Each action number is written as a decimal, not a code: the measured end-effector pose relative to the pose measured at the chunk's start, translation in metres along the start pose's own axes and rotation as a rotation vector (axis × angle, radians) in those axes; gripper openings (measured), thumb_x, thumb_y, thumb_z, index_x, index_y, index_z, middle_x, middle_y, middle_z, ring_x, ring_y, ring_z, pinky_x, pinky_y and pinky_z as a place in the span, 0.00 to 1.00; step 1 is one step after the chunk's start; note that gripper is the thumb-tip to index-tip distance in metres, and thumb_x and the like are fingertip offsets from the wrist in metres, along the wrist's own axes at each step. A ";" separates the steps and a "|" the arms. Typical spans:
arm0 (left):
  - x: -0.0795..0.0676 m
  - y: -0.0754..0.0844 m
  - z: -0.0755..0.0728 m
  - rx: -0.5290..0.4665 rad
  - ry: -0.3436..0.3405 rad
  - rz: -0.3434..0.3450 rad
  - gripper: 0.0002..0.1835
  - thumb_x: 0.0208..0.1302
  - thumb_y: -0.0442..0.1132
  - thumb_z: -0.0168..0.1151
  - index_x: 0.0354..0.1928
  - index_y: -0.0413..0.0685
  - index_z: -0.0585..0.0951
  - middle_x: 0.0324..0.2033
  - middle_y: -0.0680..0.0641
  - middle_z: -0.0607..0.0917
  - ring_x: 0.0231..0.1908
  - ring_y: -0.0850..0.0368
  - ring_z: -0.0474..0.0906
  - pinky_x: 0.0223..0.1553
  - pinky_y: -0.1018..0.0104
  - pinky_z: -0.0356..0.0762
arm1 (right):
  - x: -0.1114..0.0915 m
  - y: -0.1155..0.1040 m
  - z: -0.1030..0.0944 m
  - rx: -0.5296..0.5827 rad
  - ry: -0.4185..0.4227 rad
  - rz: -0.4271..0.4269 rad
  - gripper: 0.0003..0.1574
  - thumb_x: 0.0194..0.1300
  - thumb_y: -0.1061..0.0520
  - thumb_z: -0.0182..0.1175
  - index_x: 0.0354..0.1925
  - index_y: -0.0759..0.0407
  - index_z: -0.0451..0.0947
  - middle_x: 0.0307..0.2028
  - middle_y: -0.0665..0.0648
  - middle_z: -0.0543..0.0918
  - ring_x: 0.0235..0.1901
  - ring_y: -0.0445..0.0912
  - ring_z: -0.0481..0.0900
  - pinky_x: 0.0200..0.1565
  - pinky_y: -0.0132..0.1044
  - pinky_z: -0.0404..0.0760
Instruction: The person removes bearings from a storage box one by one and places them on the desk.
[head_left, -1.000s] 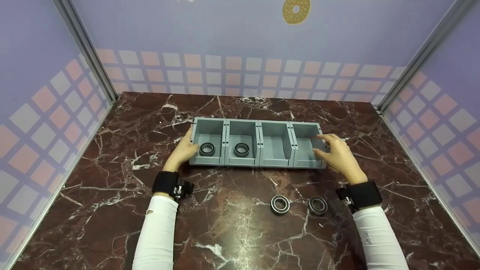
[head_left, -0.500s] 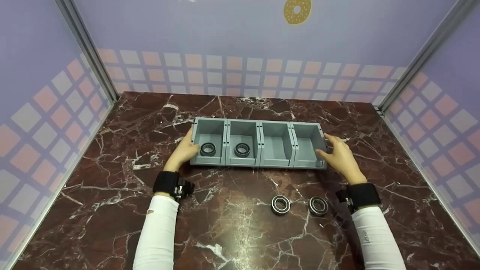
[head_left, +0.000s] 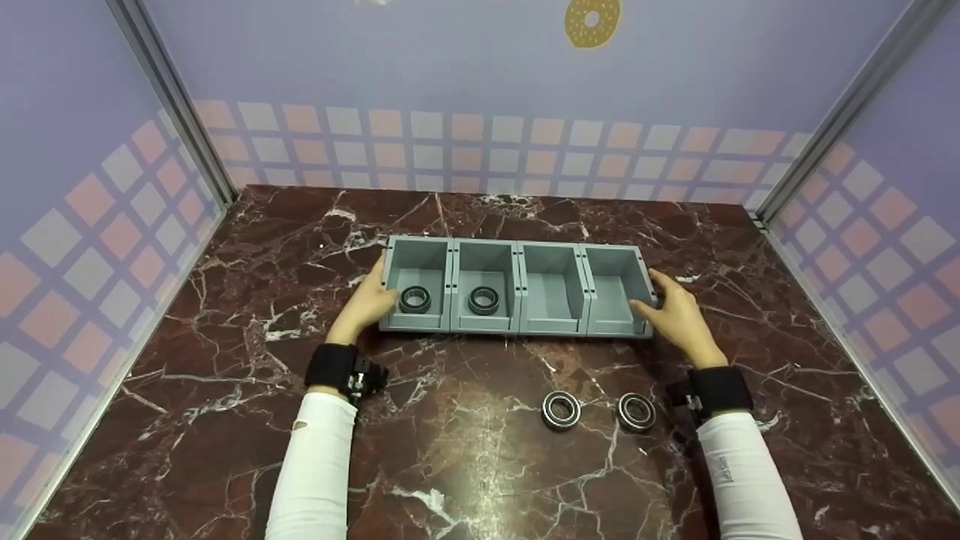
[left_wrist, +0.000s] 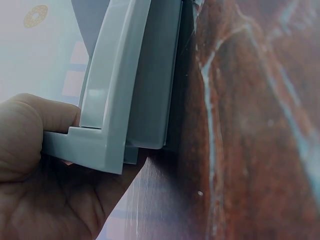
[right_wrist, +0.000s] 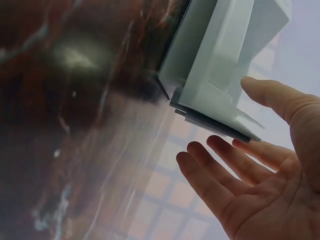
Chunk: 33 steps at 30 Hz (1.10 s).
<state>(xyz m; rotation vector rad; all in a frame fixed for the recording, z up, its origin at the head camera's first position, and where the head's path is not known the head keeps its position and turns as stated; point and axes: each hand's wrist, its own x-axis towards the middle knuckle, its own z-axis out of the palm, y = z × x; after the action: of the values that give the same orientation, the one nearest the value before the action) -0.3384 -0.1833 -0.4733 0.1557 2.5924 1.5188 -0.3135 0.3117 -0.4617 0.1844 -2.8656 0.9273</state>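
Note:
A row of joined grey storage bins stands on the marbled table. My left hand grips its left end wall, thumb over the rim and fingers outside; the left wrist view shows this hold on the bin wall closely. At the opposite end my right hand is spread around the side wall, thumb inside the rim. In the right wrist view its fingers look apart from the bin's outer side. One bearing lies in the leftmost bin, another bearing in the bin beside it.
Two more bearings, one ball bearing and a second ball bearing, lie on the table in front of the right-hand bins. Patterned panels enclose the back and both sides.
My right hand has moved from over the rightmost bin's opening to its outer side wall, with the thumb inside. The left hand, bins and bearings stay nearly where they were.

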 end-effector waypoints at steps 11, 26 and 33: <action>0.000 -0.001 0.000 0.002 -0.002 0.008 0.46 0.64 0.25 0.43 0.81 0.36 0.35 0.82 0.34 0.38 0.83 0.39 0.36 0.84 0.47 0.41 | 0.003 0.010 0.008 0.056 -0.013 0.042 0.44 0.70 0.54 0.64 0.74 0.73 0.61 0.63 0.80 0.76 0.60 0.70 0.79 0.60 0.61 0.79; 0.000 0.000 0.000 -0.008 0.008 0.035 0.46 0.63 0.25 0.44 0.81 0.33 0.36 0.82 0.33 0.38 0.83 0.38 0.36 0.84 0.46 0.36 | 0.010 0.017 0.008 0.137 -0.042 0.037 0.41 0.71 0.54 0.63 0.73 0.72 0.63 0.61 0.77 0.79 0.57 0.64 0.82 0.53 0.42 0.80; 0.000 0.000 0.000 -0.009 0.008 0.026 0.46 0.64 0.25 0.44 0.81 0.34 0.36 0.82 0.34 0.38 0.83 0.39 0.36 0.84 0.46 0.37 | 0.013 0.019 0.009 0.175 -0.053 0.033 0.39 0.71 0.57 0.61 0.73 0.73 0.64 0.63 0.77 0.78 0.58 0.64 0.81 0.56 0.44 0.80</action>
<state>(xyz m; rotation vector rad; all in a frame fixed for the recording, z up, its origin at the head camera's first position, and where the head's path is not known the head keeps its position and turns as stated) -0.3387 -0.1834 -0.4738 0.1834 2.5998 1.5420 -0.3300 0.3209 -0.4781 0.1819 -2.8416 1.1979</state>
